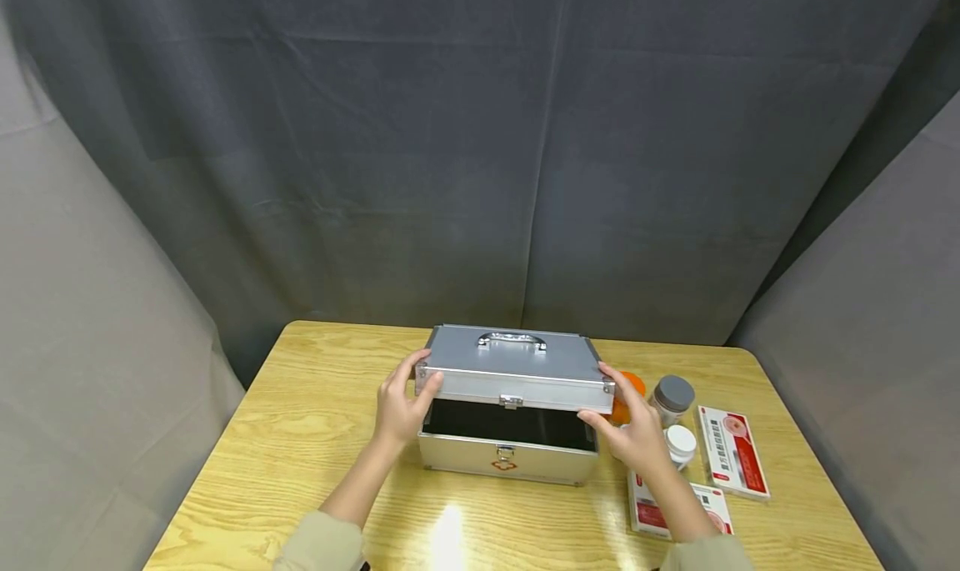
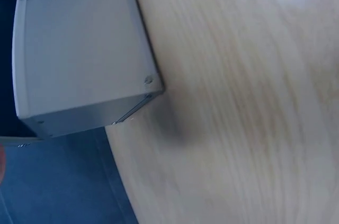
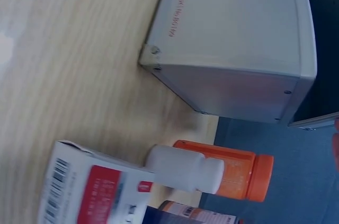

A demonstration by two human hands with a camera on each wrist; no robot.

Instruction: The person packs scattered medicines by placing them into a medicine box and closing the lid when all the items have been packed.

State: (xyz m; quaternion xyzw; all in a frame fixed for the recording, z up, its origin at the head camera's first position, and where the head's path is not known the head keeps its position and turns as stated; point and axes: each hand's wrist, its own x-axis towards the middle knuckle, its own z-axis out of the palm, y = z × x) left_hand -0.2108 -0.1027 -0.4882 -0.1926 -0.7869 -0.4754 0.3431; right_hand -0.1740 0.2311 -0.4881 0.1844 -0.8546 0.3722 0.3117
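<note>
A silver aluminium case [image 1: 506, 458] with a red cross on its front stands mid-table. Its lid [image 1: 517, 367], with a metal handle [image 1: 512, 340] on top, is raised a little, so a dark gap shows above the base. My left hand [image 1: 420, 379] grips the lid's front left corner. At the front right corner my right hand [image 1: 606, 398] grips it too. The left wrist view shows the case's base [image 2: 79, 49] and red cross from low down. The right wrist view shows the base's right end [image 3: 233, 38].
Right of the case stand an orange bottle [image 1: 632, 385], a grey-lidded jar [image 1: 672, 398] and a white-capped bottle [image 1: 680, 444]. Two red-and-white boxes [image 1: 731, 450] lie nearer the wooden table's [image 1: 315, 404] front right. Grey curtains close in the back and sides.
</note>
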